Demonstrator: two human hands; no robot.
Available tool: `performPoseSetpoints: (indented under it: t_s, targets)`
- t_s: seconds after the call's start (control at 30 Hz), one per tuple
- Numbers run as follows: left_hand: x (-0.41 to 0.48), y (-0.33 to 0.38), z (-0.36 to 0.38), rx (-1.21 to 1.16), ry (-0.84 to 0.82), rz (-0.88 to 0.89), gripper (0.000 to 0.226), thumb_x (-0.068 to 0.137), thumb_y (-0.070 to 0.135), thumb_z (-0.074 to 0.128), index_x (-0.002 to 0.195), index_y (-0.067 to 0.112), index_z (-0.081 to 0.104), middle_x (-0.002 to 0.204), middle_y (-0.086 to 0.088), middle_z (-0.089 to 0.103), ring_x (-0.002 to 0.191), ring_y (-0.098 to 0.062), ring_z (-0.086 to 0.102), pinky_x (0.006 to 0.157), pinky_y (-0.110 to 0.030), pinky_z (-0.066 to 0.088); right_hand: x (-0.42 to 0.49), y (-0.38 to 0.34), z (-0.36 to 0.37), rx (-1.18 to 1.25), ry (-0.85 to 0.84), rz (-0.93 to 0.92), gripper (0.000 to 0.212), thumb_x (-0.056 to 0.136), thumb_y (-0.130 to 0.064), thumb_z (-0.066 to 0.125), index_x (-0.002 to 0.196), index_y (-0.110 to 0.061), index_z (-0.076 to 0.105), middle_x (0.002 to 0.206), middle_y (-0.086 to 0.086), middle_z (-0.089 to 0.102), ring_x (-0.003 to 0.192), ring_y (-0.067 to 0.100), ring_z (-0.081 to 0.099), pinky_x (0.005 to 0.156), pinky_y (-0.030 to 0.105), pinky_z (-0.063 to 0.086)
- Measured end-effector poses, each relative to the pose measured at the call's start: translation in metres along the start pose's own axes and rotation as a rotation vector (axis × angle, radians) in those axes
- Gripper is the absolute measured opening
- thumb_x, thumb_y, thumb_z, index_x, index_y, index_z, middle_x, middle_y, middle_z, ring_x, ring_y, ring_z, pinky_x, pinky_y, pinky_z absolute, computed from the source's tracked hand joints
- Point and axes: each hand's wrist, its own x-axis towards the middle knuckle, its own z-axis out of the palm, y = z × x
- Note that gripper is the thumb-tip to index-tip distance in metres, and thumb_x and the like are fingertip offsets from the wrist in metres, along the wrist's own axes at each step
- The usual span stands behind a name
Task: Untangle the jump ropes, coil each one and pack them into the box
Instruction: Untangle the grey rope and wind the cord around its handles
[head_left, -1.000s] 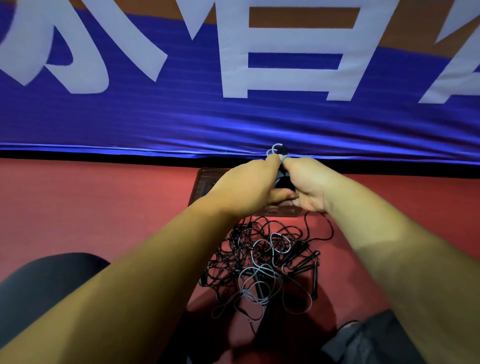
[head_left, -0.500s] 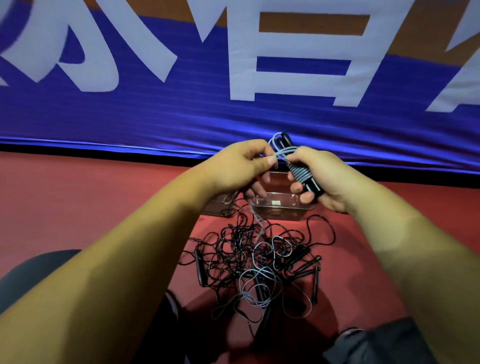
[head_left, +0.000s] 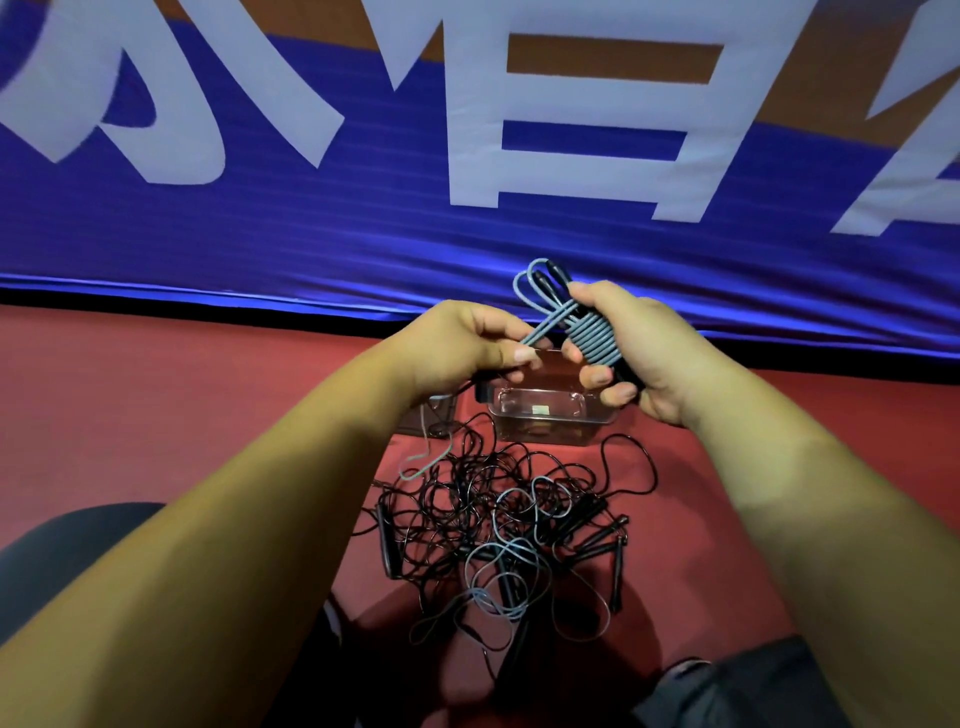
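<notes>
A glossy blue banner (head_left: 363, 249) with white characters hangs behind the red floor (head_left: 156, 415). Your hands partly hide the clear plastic box (head_left: 540, 434), and a tangle of thin black and grey jump ropes (head_left: 467, 509) lies just before it. Your right hand (head_left: 649, 353) clasps a grey jump rope (head_left: 597, 343) wound in tight ribbed turns round black handles. Your left hand (head_left: 457, 353) pinches its free strand.

We see a big blue banner (head_left: 363, 249) hanging across the back, with huge white letters (head_left: 571, 119) on it and an orange part (head_left: 613, 65) up at the top. The cloth is shiny and has soft folds near its bottom edge, where light makes bright blue lines, and a thin black strip (head_left: 156, 306) runs just under it. Below that we see a flat red floor (head_left: 182, 415), darker and shadowy close to us.
</notes>
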Motion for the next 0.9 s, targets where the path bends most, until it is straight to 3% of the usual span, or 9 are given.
performPoseSetpoints:
  t_s: [0.13, 0.23, 0.37, 0.5, 0.57, 0.67, 0.77, 0.83, 0.9]
  targets:
    - [0.003, -0.003, -0.002, 0.119, 0.024, 0.002, 0.014, 0.087, 0.005, 0.081, 0.101, 0.006, 0.08, 0.1, -0.025, 0.076, 0.082, -0.023, 0.07, 0.089, -0.042, 0.061, -0.003, -0.001, 0.005, 0.042, -0.094, 0.024, 0.031, 0.1, -0.042, 0.058, 0.095, -0.012, 0.061, 0.076, 0.008, 0.057, 0.048, 0.016, 0.035, 0.041, 0.017, 0.018]
    - [0.007, -0.004, 0.003, 0.169, 0.04, 0.007, 0.017, 0.085, 0.007, 0.083, 0.101, 0.003, 0.079, 0.093, -0.019, 0.078, 0.077, -0.018, 0.071, 0.073, -0.03, 0.061, -0.006, -0.002, 0.008, 0.074, -0.176, 0.066, 0.03, 0.102, -0.037, 0.054, 0.093, -0.009, 0.059, 0.076, 0.008, 0.057, 0.046, 0.014, 0.034, 0.037, 0.015, 0.019]
    - [0.01, -0.007, 0.004, 0.281, -0.004, 0.015, 0.023, 0.081, 0.012, 0.089, 0.102, 0.007, 0.08, 0.097, -0.012, 0.08, 0.084, -0.017, 0.073, 0.081, -0.039, 0.063, -0.011, -0.004, 0.008, 0.019, -0.315, 0.142, 0.029, 0.103, -0.033, 0.046, 0.094, -0.006, 0.055, 0.074, 0.008, 0.055, 0.043, 0.011, 0.032, 0.037, 0.015, 0.014]
    - [0.008, -0.005, -0.004, 0.49, 0.128, 0.093, 0.015, 0.084, 0.006, 0.081, 0.076, 0.017, 0.074, 0.071, 0.004, 0.073, 0.061, -0.001, 0.062, 0.063, -0.027, 0.052, -0.013, -0.002, 0.009, -0.099, -0.353, 0.183, 0.02, 0.102, -0.026, 0.043, 0.092, -0.011, 0.049, 0.072, 0.008, 0.053, 0.043, 0.011, 0.031, 0.039, 0.016, 0.011]
    - [0.007, -0.003, -0.009, 0.499, 0.109, 0.166, 0.013, 0.087, 0.001, 0.074, 0.083, 0.014, 0.076, 0.078, -0.002, 0.076, 0.069, -0.006, 0.065, 0.068, -0.034, 0.056, -0.014, 0.0, 0.007, -0.182, -0.416, 0.241, 0.023, 0.103, -0.028, 0.043, 0.091, -0.009, 0.049, 0.073, 0.007, 0.052, 0.044, 0.01, 0.031, 0.037, 0.015, 0.013]
    - [0.001, 0.007, -0.008, 0.33, 0.029, 0.138, 0.014, 0.088, -0.004, 0.075, 0.095, 0.006, 0.081, 0.087, -0.004, 0.08, 0.076, -0.011, 0.073, 0.073, -0.025, 0.059, -0.018, 0.002, 0.007, -0.356, -0.501, 0.304, 0.027, 0.104, -0.025, 0.045, 0.088, -0.006, 0.053, 0.071, 0.009, 0.055, 0.043, 0.012, 0.034, 0.036, 0.013, 0.02]
    - [-0.002, 0.014, -0.002, 0.343, -0.008, 0.126, 0.015, 0.086, -0.007, 0.076, 0.096, 0.003, 0.081, 0.075, 0.001, 0.078, 0.059, -0.009, 0.068, 0.061, -0.021, 0.055, -0.02, 0.006, 0.01, -0.481, -0.481, 0.334, 0.01, 0.105, -0.022, 0.053, 0.102, -0.013, 0.056, 0.073, 0.01, 0.06, 0.045, 0.015, 0.038, 0.039, 0.013, 0.024]
    - [0.0, 0.016, 0.003, 0.438, 0.007, 0.164, 0.018, 0.084, -0.002, 0.078, 0.092, 0.013, 0.083, 0.078, 0.001, 0.079, 0.069, -0.02, 0.073, 0.068, -0.034, 0.06, -0.014, 0.012, 0.008, -0.501, -0.426, 0.345, 0.009, 0.106, -0.023, 0.056, 0.109, -0.015, 0.055, 0.076, 0.01, 0.06, 0.047, 0.015, 0.039, 0.039, 0.014, 0.025]
    - [0.005, 0.015, 0.005, 0.592, 0.048, 0.235, 0.018, 0.082, 0.006, 0.082, 0.09, 0.022, 0.084, 0.08, 0.008, 0.077, 0.076, -0.013, 0.073, 0.074, -0.031, 0.058, -0.005, 0.017, 0.006, -0.55, -0.324, 0.308, 0.016, 0.106, -0.027, 0.056, 0.11, -0.011, 0.056, 0.079, 0.01, 0.06, 0.048, 0.014, 0.041, 0.039, 0.016, 0.027]
